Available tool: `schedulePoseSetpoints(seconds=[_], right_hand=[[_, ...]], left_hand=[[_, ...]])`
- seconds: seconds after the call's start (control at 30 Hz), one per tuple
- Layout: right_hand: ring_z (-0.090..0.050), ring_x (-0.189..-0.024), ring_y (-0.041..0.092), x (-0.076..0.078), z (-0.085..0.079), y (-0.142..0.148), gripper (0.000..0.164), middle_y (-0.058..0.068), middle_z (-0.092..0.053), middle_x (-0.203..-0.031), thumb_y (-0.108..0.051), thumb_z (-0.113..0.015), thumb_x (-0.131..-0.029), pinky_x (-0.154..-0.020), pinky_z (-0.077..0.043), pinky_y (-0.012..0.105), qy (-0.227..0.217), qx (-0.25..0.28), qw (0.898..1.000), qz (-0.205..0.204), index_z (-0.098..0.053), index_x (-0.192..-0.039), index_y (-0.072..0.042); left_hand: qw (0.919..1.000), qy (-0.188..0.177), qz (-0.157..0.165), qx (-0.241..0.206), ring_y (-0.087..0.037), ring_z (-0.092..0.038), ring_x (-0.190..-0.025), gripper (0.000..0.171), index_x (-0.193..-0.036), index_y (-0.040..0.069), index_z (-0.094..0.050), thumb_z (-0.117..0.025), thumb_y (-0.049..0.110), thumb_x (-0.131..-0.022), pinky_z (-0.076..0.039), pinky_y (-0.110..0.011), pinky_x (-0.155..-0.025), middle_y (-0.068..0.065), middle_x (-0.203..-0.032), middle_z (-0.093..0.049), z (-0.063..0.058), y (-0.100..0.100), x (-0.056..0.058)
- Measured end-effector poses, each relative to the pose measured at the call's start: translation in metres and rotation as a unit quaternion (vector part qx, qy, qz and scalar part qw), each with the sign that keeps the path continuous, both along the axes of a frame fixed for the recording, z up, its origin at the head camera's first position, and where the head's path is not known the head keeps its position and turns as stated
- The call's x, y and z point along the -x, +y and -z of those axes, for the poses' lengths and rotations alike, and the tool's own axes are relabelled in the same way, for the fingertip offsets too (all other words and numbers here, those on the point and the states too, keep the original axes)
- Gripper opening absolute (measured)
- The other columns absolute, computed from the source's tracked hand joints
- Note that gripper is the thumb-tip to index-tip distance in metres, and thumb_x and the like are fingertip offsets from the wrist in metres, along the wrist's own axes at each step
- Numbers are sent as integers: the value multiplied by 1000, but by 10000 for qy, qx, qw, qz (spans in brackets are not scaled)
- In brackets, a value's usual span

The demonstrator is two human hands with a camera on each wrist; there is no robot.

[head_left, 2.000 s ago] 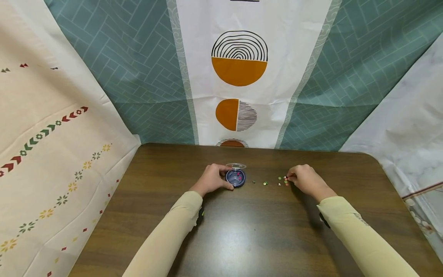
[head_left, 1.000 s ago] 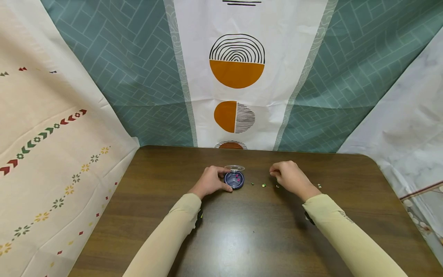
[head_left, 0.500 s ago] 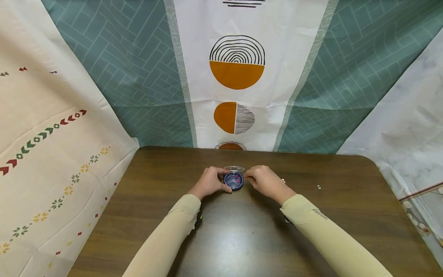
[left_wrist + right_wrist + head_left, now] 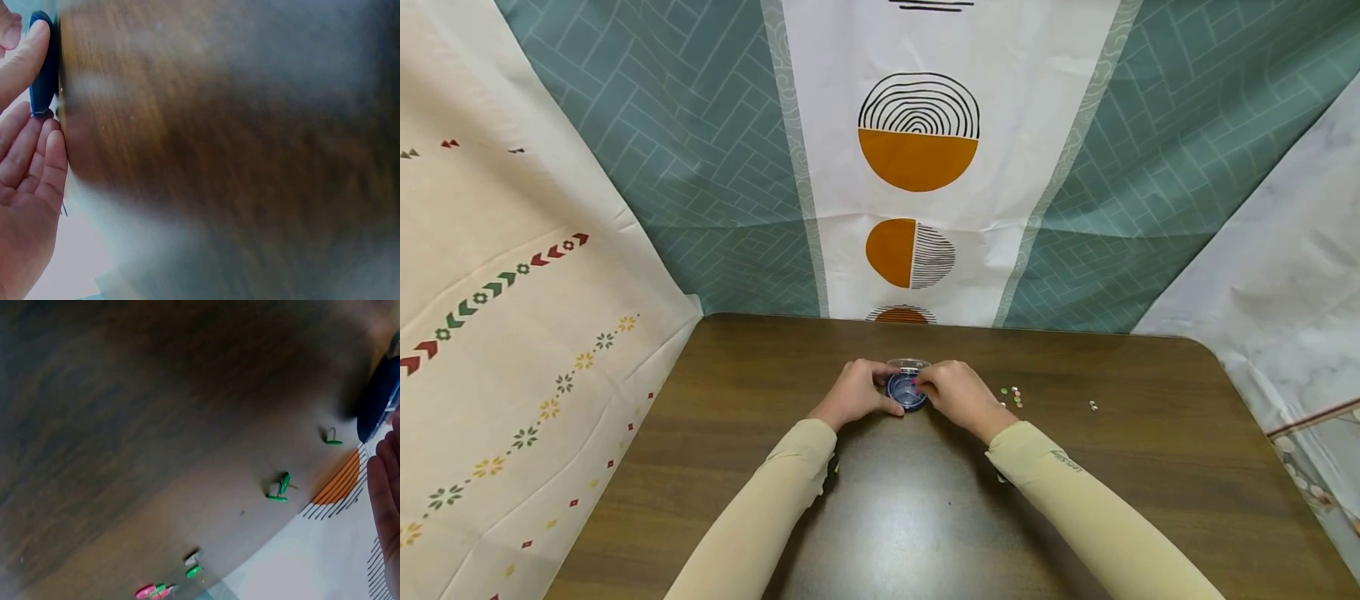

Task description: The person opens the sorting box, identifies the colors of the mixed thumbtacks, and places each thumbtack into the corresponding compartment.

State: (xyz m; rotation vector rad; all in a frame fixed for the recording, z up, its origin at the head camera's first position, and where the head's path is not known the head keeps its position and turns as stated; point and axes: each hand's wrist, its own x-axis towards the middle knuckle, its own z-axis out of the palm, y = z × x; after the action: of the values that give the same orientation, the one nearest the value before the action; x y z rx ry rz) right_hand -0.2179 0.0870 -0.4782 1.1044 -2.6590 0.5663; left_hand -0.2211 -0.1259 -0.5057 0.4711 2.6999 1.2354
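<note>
Compared with two seconds ago, my right hand is farther left, away from the small tacks and over the right side of the round blue box. My left hand stays where it was, on the left side of the box. It grips the box between thumb and fingers. The box sits on the brown table with its clear lid tipped up at the far side.

My right fingers bend down at the box, and a pink spot shows by their tips. My hand blocks the view, so I cannot tell if the fingers pinch something.

More tacks lie on the table to the right. One green tack is near the box, then two green tacks lie close together. Past them is a mixed group with pink, green and white heads. Two pale tacks lie well to the right. Behind the table hangs a big cloth.
</note>
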Motion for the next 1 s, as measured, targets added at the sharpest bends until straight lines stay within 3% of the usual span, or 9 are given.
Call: schedulePoseSetpoints(seconds=[0.23,1.0], right_hand=[[-59,-78,10,-2,6,-4,8,-6,-64,-85,-11,-67,-84,-75,-46,28,-115,-204,9996,128,-71,-91,-13],[-58,-79,11,2,6,-4,9,-4,-65,-85,-9,-66,-84,-75,-46,28,-30,-241,9994,253,-71,-90,-13]], left_hand=[[9997,-190,-73,98,-8,-55,-87,64,-116,20,-65,-87,35,-57,-45,-22,-73,9,-100,-62,-2,-1,-6],[9999,-161,-28,35,-8,-56,-86,64,-115,19,-66,-88,34,-57,-45,-23,-73,8,-100,-63,-5,1,-1]])
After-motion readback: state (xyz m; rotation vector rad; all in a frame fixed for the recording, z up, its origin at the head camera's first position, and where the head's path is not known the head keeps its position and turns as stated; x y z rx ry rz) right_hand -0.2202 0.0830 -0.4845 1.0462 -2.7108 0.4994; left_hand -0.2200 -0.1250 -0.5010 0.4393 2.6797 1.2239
